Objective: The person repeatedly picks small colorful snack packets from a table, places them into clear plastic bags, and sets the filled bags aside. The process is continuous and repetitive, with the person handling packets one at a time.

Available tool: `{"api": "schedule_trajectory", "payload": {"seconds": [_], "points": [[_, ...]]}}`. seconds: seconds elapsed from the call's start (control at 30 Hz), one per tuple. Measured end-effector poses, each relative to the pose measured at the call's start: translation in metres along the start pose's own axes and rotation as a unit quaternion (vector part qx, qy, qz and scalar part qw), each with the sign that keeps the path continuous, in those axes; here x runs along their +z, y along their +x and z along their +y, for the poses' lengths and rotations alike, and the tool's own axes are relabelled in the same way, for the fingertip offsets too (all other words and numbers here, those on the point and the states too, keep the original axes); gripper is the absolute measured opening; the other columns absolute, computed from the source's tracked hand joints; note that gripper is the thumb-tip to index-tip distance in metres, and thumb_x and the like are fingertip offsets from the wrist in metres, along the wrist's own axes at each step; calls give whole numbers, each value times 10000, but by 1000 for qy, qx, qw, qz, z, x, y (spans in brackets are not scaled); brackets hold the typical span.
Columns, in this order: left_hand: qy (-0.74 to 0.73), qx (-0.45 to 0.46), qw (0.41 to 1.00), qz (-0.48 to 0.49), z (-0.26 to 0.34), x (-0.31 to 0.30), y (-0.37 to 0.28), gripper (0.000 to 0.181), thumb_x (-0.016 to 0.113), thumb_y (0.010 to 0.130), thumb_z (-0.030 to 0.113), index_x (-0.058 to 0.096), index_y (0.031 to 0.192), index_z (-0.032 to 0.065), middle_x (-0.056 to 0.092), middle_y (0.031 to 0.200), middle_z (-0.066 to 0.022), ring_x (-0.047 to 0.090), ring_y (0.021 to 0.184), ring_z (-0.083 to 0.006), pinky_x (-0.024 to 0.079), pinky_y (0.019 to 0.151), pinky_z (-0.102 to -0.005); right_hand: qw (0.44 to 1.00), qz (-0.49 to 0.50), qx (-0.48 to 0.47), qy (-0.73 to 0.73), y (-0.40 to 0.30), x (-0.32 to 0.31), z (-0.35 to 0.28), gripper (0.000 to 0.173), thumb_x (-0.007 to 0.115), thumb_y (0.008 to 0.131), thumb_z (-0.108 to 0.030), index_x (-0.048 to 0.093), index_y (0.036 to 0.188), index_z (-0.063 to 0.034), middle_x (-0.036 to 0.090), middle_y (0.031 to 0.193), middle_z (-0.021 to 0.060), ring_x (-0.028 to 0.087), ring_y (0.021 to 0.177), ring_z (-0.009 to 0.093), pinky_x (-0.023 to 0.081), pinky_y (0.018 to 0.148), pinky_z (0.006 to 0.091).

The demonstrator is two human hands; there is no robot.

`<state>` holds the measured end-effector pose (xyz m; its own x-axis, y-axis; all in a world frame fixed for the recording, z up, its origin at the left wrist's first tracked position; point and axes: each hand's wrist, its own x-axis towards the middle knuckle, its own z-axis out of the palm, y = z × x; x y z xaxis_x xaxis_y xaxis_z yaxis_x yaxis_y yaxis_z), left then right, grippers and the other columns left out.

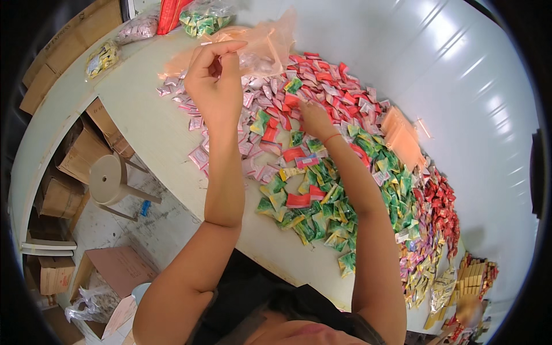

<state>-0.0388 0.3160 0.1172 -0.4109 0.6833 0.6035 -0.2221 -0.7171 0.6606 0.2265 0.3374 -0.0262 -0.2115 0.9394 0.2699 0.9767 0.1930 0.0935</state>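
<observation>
In my left hand (213,82), thumb and forefinger pinch the edge of a translucent orange plastic bag (271,47), which spreads out behind the fingers. Something pale shows through the film; I cannot tell what. My right hand (315,118) reaches down into a heap of small sealed packets, fingertips at a red packet (292,101); whether they grip it is not clear. Pink-and-white packets (198,157) lie around and below the left hand. More red packets (323,76) cover the far side. Beneath the right forearm spread green-and-yellow packets (319,222).
Folded orange bags (403,140) lie at the right, beside dark red packets (442,211). Filled clear bags, one with green packets (205,21), line the table's (142,86) far left. A plastic stool (108,179) and cardboard boxes (82,155) stand at the left.
</observation>
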Motion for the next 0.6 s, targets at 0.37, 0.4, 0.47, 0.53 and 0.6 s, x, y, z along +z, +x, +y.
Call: {"api": "schedule_trajectory", "payload": {"seconds": [0.37,0.4,0.47,0.53,0.6], "points": [[-61,-63,996,-20,-5,7,1,142,544,835,-34,677,854,11,591,751,37,426,603,0,311,515,-168,925,119,198,302,98,-10,-25,350,578,768,-308,625,733,37,635,789,246,616,748,382,481,686,447],[-65,-60,996,-21,-7,6,2,135,548,836,-31,675,856,9,602,766,31,434,611,-1,317,518,-168,934,103,188,285,102,5,-29,373,588,765,-331,625,739,39,636,779,243,621,747,372,483,684,438],[-79,-58,995,-27,-9,8,2,122,557,839,-23,674,860,7,619,791,23,446,625,-2,322,523,-167,951,71,175,243,101,26,-22,421,609,760,-377,626,752,44,638,759,237,630,744,354,488,678,419],[-79,-50,995,-24,-10,4,4,110,568,842,-11,674,864,6,631,812,17,454,637,-3,324,526,-165,904,170,211,332,97,18,-19,423,622,762,-382,626,760,41,634,735,222,630,699,320,490,656,412],[-91,-59,994,-25,-8,9,2,103,577,839,-4,676,868,7,623,801,22,453,637,-5,325,526,-166,853,171,274,410,82,8,13,356,635,776,-332,613,759,24,639,703,163,613,633,216,494,611,379]]}}
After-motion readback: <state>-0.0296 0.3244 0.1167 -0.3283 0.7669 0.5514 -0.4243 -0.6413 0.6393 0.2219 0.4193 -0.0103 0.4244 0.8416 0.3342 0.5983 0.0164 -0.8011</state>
